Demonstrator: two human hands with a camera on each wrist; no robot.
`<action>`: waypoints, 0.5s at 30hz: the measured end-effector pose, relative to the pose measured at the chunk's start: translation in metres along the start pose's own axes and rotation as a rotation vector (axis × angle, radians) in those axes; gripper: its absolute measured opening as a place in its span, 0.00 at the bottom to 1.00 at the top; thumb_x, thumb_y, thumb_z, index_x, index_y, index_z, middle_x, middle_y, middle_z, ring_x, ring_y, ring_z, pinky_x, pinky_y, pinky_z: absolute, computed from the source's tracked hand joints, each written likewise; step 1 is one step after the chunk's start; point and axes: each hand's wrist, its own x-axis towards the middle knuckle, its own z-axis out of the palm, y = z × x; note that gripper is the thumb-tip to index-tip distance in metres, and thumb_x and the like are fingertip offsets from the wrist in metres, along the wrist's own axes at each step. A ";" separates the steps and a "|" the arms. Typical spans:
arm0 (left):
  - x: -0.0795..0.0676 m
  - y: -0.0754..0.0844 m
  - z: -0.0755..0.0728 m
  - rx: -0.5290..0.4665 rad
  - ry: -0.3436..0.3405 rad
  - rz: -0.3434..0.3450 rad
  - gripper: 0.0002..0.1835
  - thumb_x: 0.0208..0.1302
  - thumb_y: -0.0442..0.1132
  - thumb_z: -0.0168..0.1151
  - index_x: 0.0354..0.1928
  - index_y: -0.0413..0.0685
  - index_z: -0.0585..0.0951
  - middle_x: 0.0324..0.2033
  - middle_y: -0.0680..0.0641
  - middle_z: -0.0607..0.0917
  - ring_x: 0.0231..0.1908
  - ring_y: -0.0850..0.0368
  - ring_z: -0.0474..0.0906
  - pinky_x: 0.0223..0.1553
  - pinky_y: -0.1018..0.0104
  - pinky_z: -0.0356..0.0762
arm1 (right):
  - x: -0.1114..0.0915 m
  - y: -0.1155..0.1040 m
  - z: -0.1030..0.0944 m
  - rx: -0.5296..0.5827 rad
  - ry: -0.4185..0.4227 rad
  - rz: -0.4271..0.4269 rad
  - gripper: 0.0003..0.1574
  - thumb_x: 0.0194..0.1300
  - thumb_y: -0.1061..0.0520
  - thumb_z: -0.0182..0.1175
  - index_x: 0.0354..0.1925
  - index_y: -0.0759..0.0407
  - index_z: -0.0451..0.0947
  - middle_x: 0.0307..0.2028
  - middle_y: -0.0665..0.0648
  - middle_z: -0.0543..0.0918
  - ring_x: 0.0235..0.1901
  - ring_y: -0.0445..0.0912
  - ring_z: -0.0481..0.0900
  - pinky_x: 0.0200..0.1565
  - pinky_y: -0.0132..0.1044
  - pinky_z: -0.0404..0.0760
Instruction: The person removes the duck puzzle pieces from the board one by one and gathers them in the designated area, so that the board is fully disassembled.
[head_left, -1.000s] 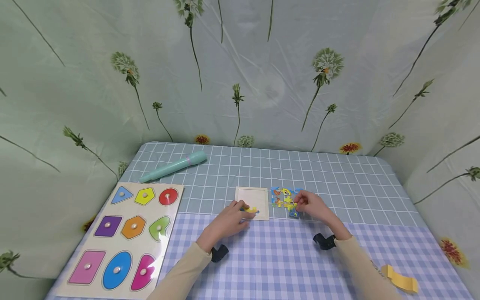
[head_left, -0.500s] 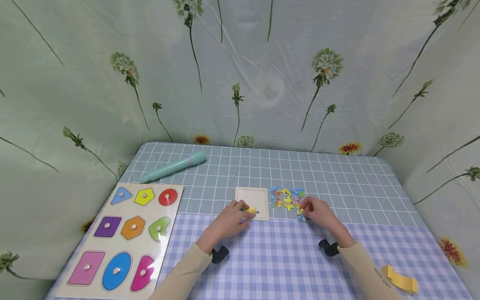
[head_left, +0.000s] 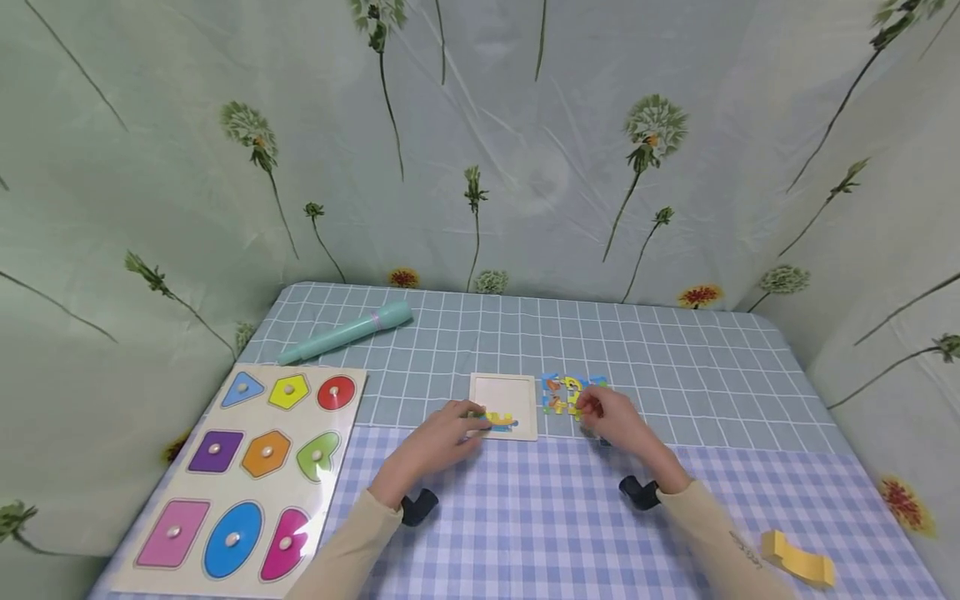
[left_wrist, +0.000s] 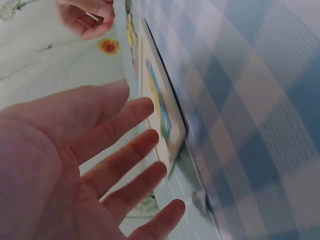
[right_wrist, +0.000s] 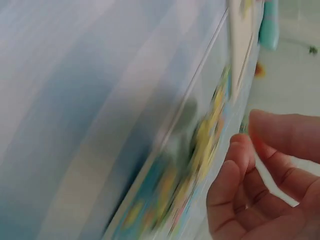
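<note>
A small square wooden puzzle tray point(head_left: 498, 392) lies mid-table. Yellow-and-blue jigsaw pieces point(head_left: 502, 422) sit along its near edge. Over the tray's left side is my left hand point(head_left: 442, 437), its fingers relaxed and apart, partly covering those pieces; the left wrist view shows nothing in it. Right of the tray lie several loose jigsaw pieces point(head_left: 555, 398), blurred in the right wrist view. My right hand point(head_left: 617, 423) hovers above them and hides some. Its fingers are curled, thumb close to the index finger, and no piece shows between them.
A board of colourful knobbed shapes point(head_left: 281, 408) lies at the left. Behind it rests a mint-green tube point(head_left: 345, 333). A yellow curved block point(head_left: 798, 560) stands at the near right. A flower-printed curtain point(head_left: 525, 167) hangs behind the table.
My left hand has drawn back leftward, uncovering more of the tray's pieces. The right hand shifted right, with the near-right loose pieces moving right too, then came back left over the middle ones.
</note>
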 end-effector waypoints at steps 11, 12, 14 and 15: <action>-0.005 -0.007 0.001 -0.028 -0.033 0.006 0.16 0.67 0.38 0.60 0.55 0.43 0.81 0.60 0.42 0.73 0.58 0.45 0.71 0.55 0.52 0.71 | 0.032 -0.048 0.054 0.064 -0.127 -0.205 0.14 0.53 0.75 0.58 0.41 0.70 0.78 0.36 0.59 0.79 0.34 0.48 0.75 0.38 0.37 0.76; -0.005 -0.007 0.001 -0.026 -0.030 0.009 0.16 0.66 0.38 0.60 0.55 0.43 0.82 0.59 0.41 0.74 0.58 0.45 0.71 0.55 0.52 0.71 | 0.033 -0.051 0.057 0.047 -0.127 -0.200 0.15 0.52 0.75 0.57 0.40 0.69 0.78 0.35 0.58 0.78 0.34 0.48 0.75 0.38 0.37 0.75; -0.005 -0.007 0.000 -0.022 -0.027 0.012 0.16 0.66 0.38 0.60 0.54 0.43 0.82 0.59 0.41 0.74 0.57 0.45 0.72 0.54 0.52 0.72 | 0.036 -0.055 0.062 0.015 -0.121 -0.189 0.15 0.51 0.75 0.57 0.40 0.69 0.79 0.33 0.57 0.77 0.33 0.47 0.74 0.37 0.36 0.75; -0.005 -0.007 0.000 -0.019 -0.024 0.014 0.16 0.66 0.38 0.60 0.54 0.42 0.82 0.58 0.41 0.74 0.56 0.45 0.72 0.53 0.52 0.72 | 0.037 -0.056 0.064 0.003 -0.117 -0.187 0.15 0.50 0.75 0.57 0.39 0.68 0.80 0.32 0.56 0.77 0.32 0.46 0.73 0.36 0.36 0.74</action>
